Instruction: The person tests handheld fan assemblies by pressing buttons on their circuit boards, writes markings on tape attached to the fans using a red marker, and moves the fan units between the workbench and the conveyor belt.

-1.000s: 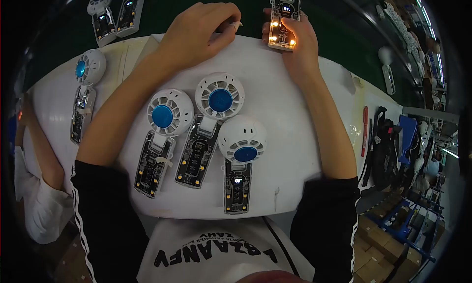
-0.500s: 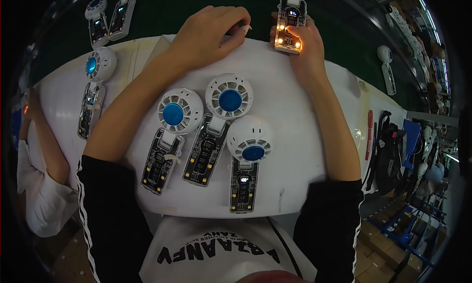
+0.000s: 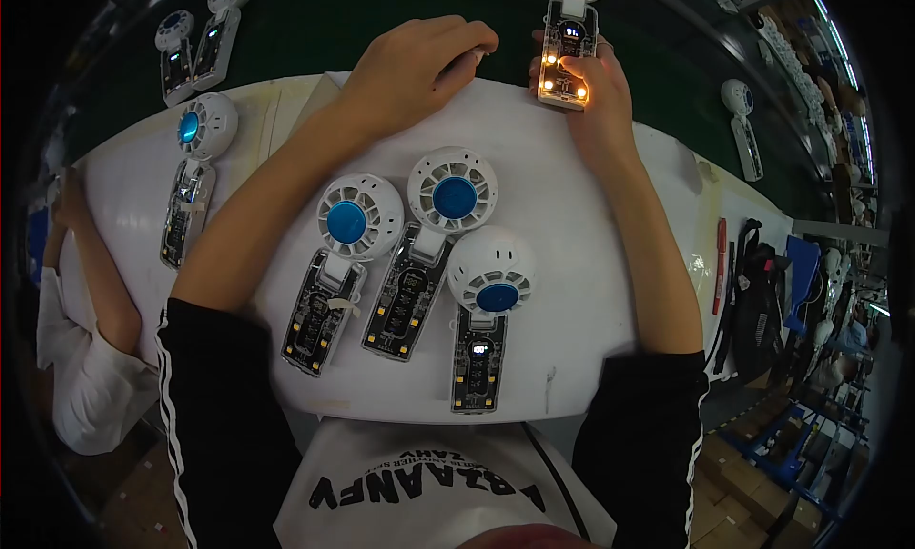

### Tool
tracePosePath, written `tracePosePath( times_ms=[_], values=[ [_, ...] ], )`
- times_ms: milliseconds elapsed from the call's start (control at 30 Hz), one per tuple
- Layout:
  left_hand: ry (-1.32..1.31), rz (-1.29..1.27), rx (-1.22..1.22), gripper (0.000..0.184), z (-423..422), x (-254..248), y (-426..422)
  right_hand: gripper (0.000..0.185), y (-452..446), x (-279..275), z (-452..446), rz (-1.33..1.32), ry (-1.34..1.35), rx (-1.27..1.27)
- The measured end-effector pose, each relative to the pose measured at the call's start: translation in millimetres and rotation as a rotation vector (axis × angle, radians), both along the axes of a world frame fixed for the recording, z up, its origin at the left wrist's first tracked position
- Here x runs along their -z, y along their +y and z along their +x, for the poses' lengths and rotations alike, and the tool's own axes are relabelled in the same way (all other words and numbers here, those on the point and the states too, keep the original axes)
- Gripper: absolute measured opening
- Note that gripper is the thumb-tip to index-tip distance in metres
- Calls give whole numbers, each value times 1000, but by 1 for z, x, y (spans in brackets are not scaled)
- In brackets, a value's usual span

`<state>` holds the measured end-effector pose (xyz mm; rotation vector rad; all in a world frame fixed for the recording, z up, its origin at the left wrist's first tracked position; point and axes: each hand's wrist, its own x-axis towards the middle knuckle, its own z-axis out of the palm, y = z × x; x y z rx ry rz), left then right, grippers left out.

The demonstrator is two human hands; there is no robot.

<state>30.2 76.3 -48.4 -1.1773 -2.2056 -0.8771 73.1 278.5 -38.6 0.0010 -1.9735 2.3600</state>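
Observation:
My right hand [image 3: 599, 80] is wrapped round a handheld fan [image 3: 566, 58] with a clear handle, its thumb on the front; orange lights glow there and a small display is lit. My left hand [image 3: 419, 68] is closed in a pinch above the table's far edge, on a small pale scrap [image 3: 479, 51] that its fingers mostly hide. Between my forearms lie three similar fans: a left one [image 3: 345, 222] with a strip of tape on its handle, a middle one [image 3: 454, 196] and a right one [image 3: 497, 298] with its display lit.
Another fan [image 3: 208, 127] lies left of my left forearm on the white table [image 3: 572, 263]. Two fans [image 3: 217, 46] rest on the green surface at the far left, another [image 3: 749, 149] at the right. A red marker [image 3: 720, 263] and black pouch [image 3: 760, 306] sit right. A co-worker's arm [image 3: 100, 273] is at left.
The view has shifted slightly, so the table items appear further right. My right hand still holds the lit fan, and my left hand keeps its pinch. The co-worker's orange glow at left no longer shows.

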Motion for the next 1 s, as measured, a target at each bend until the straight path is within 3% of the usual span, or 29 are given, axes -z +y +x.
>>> tracePosePath(
  times_ms=[1000],
  values=[
    [-21,-97,12,6,-1,0,-6,48,-3,-3,1,31,-12,-4]
  ],
)
